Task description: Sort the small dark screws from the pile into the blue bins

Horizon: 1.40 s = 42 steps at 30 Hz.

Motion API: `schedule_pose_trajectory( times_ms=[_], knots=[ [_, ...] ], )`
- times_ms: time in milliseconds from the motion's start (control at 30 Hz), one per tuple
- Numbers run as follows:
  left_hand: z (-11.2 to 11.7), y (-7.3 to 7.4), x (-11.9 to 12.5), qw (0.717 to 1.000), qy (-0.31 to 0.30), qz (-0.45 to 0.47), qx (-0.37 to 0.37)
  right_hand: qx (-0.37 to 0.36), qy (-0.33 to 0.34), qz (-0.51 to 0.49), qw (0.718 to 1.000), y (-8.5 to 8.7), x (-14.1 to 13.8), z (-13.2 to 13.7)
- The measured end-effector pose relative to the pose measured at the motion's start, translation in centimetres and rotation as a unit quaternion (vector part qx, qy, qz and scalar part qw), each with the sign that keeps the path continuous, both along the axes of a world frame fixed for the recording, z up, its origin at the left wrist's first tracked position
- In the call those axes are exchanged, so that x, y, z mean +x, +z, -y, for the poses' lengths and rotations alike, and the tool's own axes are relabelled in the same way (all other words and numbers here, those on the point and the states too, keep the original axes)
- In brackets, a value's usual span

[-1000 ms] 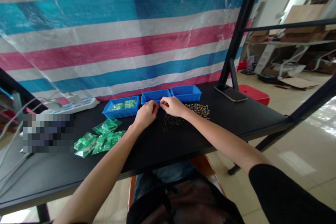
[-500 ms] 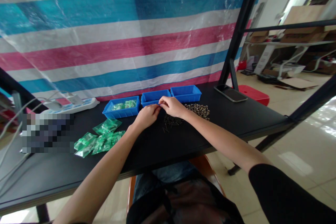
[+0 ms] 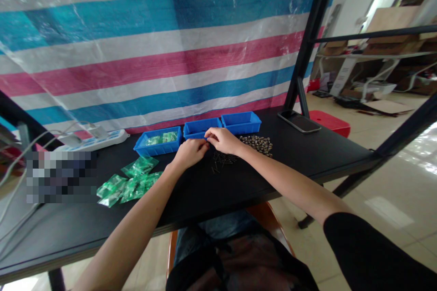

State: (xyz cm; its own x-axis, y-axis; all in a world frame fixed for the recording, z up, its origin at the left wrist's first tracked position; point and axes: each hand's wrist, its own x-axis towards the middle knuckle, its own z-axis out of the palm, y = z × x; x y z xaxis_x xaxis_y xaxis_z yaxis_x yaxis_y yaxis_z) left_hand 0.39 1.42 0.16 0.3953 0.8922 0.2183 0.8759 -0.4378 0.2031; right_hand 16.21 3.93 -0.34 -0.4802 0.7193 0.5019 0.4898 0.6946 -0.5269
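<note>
My left hand [image 3: 190, 152] and my right hand [image 3: 221, 140] meet fingertip to fingertip just in front of the middle blue bin [image 3: 202, 126]. Both are closed in a pinch, and whatever lies between the fingers is too small to make out. Below my right hand spread dark, thin screws [image 3: 220, 161]. A heap of small shiny metal pieces [image 3: 259, 144] lies beyond my right wrist. Green-and-clear plastic packets [image 3: 131, 184] are piled left of my left forearm.
The left blue bin [image 3: 159, 149] holds more green packets. A right blue bin [image 3: 241, 122] stands by the striped sheet [image 3: 164, 66]. A phone [image 3: 299, 121] lies near the black frame post. A power strip [image 3: 99, 138] with cables is at the left.
Both hands stay together at nearly the same spot, with the fingers slightly shifted. The view has tilted a little; bins and packets have not moved.
</note>
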Motion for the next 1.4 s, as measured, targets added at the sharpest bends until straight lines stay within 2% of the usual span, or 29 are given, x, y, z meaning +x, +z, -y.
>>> schedule_pose_trajectory(
  times_ms=[433, 700, 967, 1400],
  knots=[
    [0.3, 0.6, -0.1, 1.000, 0.027, -0.010, 0.005, -0.018, -0.015, 0.011, 1.000, 0.0, -0.1, -0.2],
    [0.0, 0.2, -0.3, 0.999, 0.025, 0.032, -0.015, -0.026, -0.044, -0.004, 0.999, 0.1, 0.1, -0.4],
    [-0.4, -0.3, -0.4, 0.998, -0.022, 0.055, -0.031, -0.021, -0.018, 0.023, 0.999, 0.2, 0.0, 0.0],
    [-0.5, -0.5, -0.6, 0.998, -0.004, 0.051, -0.032, -0.021, -0.028, 0.027, 0.999, 0.2, 0.1, -0.1]
  ],
)
